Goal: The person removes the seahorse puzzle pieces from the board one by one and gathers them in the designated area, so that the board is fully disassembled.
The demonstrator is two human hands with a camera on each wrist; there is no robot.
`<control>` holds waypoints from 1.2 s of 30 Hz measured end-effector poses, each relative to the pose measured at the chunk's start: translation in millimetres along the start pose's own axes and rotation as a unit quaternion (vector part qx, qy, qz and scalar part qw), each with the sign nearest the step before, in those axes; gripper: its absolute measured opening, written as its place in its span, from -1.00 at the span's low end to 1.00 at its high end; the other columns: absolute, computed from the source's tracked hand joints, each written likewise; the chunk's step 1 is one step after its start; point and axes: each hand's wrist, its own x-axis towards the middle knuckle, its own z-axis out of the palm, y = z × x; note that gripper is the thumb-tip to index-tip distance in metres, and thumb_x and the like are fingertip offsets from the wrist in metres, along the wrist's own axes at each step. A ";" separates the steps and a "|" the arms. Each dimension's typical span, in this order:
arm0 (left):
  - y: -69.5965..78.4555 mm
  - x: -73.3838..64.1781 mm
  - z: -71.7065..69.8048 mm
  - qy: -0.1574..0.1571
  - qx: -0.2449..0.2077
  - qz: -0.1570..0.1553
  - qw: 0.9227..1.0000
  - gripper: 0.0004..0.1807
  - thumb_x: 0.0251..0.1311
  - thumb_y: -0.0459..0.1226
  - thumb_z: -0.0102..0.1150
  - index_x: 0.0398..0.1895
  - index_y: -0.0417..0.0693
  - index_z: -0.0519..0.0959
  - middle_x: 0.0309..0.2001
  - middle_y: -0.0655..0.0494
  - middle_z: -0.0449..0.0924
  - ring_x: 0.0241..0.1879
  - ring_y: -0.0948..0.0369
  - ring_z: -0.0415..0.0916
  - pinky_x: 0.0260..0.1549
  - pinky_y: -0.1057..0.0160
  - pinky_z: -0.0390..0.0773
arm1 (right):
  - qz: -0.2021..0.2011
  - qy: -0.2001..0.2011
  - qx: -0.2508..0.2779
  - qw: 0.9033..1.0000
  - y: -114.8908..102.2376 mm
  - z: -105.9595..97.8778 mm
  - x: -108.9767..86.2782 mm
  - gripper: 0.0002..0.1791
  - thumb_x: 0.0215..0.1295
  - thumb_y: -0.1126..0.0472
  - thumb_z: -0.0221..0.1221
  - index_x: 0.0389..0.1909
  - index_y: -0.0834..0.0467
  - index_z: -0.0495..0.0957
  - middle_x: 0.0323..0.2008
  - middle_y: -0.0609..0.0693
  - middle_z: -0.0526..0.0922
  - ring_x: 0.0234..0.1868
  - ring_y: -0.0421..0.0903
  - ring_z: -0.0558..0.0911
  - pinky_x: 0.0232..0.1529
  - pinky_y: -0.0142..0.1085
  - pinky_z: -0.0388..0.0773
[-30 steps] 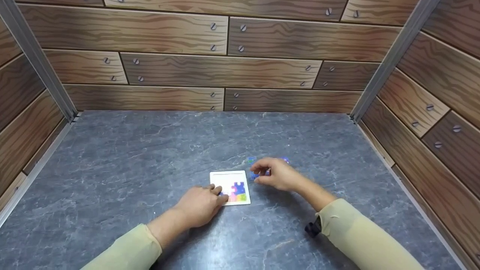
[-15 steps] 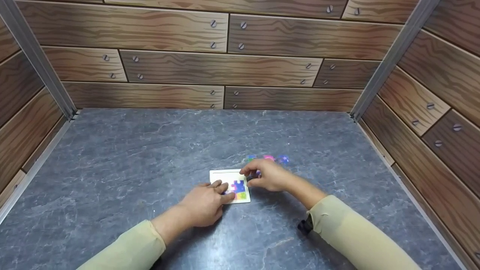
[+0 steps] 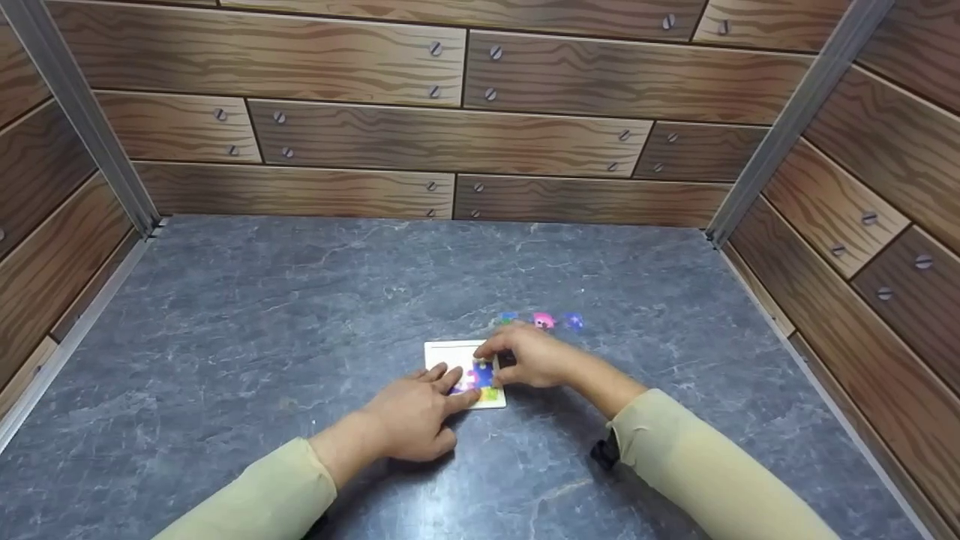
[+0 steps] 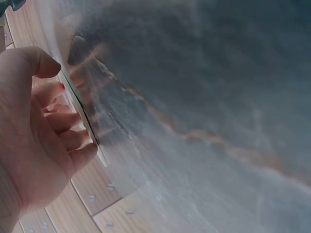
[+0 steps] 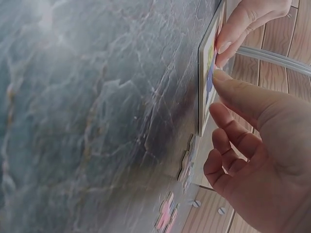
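Observation:
A white puzzle board point(image 3: 442, 351) lies flat on the table, with colourful jigsaw pieces set in its lower part. My left hand point(image 3: 412, 420) rests its outstretched fingers on the board's lower left, covering some pieces. In the left wrist view, that hand's fingers point(image 4: 73, 119) lie along the board's edge. Over the board's right side my right hand point(image 3: 536, 356) pinches a dark blue puzzle piece point(image 3: 482, 364) between thumb and index finger, largely hidden by them. The right wrist view shows the thumb point(image 5: 228, 80) at the blue area, close to the left fingertips.
Behind the right hand lie loose puzzle pieces: a blue-green one point(image 3: 508, 317), a pink one point(image 3: 543, 321) and a blue one point(image 3: 574, 321). Wood-patterned walls point(image 3: 360, 139) with metal corner posts enclose the grey marbled table point(image 3: 300, 300).
My right hand has moved left from beside the loose pieces onto the board's right side, uncovering the pink piece. The left fingers have slid slightly right across the board.

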 end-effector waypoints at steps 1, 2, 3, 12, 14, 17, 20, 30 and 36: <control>-1.2 -0.8 0.6 0.000 -0.006 0.003 1.000 -0.29 0.34 -0.05 0.09 0.59 0.12 0.41 0.51 -0.29 0.35 0.50 -0.25 0.31 0.46 -0.10 0.35 | -0.003 -0.002 -0.004 1.000 -0.2 0.0 0.6 -0.52 0.20 0.22 0.48 0.17 0.17 0.73 0.03 0.07 0.72 0.17 0.13 0.61 0.31 0.08 0.46; -2.2 -1.1 0.6 -0.002 -0.010 0.003 1.000 -0.29 0.36 -0.05 0.08 0.60 0.12 0.40 0.52 -0.29 0.34 0.50 -0.25 0.30 0.47 -0.10 0.34 | -0.008 -0.003 -0.008 1.000 -0.1 0.2 1.2 -0.52 0.19 0.22 0.49 0.16 0.17 0.74 0.02 0.06 0.71 0.16 0.13 0.59 0.29 0.08 0.46; -3.1 -1.1 1.3 -0.004 -0.014 0.003 1.000 -0.29 0.37 -0.05 0.07 0.61 0.12 0.39 0.53 -0.29 0.32 0.51 -0.25 0.28 0.47 -0.09 0.33 | -0.013 -0.003 -0.013 1.000 -0.1 0.3 1.7 -0.53 0.18 0.22 0.49 0.14 0.16 0.74 0.01 0.06 0.71 0.14 0.13 0.58 0.27 0.07 0.46; -2.5 0.5 1.2 0.002 0.011 0.007 1.000 -0.35 0.47 0.00 0.05 0.60 0.13 0.41 0.52 -0.27 0.35 0.49 -0.21 0.33 0.44 -0.07 0.39 | -0.028 -0.009 -0.030 0.999 0.1 0.0 3.5 -0.56 0.17 0.20 0.52 0.11 0.10 0.77 0.04 0.07 0.69 0.11 0.11 0.52 0.19 0.02 0.48; -3.0 1.0 1.3 0.003 0.017 0.010 1.000 -0.37 0.52 0.05 0.04 0.59 0.14 0.42 0.51 -0.26 0.37 0.48 -0.20 0.35 0.43 -0.06 0.40 | -0.028 -0.012 -0.029 0.999 -0.4 -0.5 3.7 -0.56 0.18 0.20 0.51 0.11 0.10 0.77 0.04 0.07 0.69 0.12 0.11 0.52 0.20 0.03 0.47; -3.9 1.9 1.4 0.004 0.022 0.012 1.000 -0.36 0.55 0.11 0.04 0.60 0.16 0.41 0.50 -0.25 0.38 0.47 -0.19 0.37 0.44 -0.04 0.40 | -0.025 -0.014 -0.023 0.999 -0.3 -0.6 4.3 -0.57 0.18 0.22 0.51 0.11 0.12 0.77 0.04 0.06 0.69 0.14 0.12 0.53 0.26 0.05 0.46; -3.9 1.4 0.9 0.007 0.022 0.012 1.000 -0.36 0.54 0.12 0.05 0.59 0.17 0.42 0.49 -0.24 0.39 0.47 -0.19 0.38 0.43 -0.03 0.41 | -0.027 -0.015 -0.015 0.999 -0.2 -0.1 4.5 -0.58 0.18 0.24 0.50 0.10 0.14 0.76 0.04 0.05 0.69 0.17 0.14 0.54 0.30 0.08 0.44; -2.9 1.3 0.8 0.006 0.022 0.009 1.000 -0.36 0.54 0.12 0.05 0.59 0.17 0.43 0.50 -0.25 0.38 0.47 -0.19 0.37 0.42 -0.05 0.43 | -0.033 -0.018 -0.009 0.999 -0.2 -0.2 5.3 -0.58 0.18 0.28 0.47 0.09 0.18 0.74 0.09 0.11 0.70 0.21 0.16 0.55 0.34 0.08 0.42; -1.8 0.0 2.3 0.004 0.012 0.005 1.000 -0.36 0.55 0.11 0.04 0.60 0.14 0.41 0.52 -0.26 0.35 0.49 -0.21 0.33 0.43 -0.10 0.40 | -0.037 -0.021 -0.007 0.999 0.3 1.0 5.6 -0.58 0.17 0.29 0.47 0.08 0.19 0.73 0.08 0.12 0.70 0.21 0.15 0.58 0.36 0.09 0.41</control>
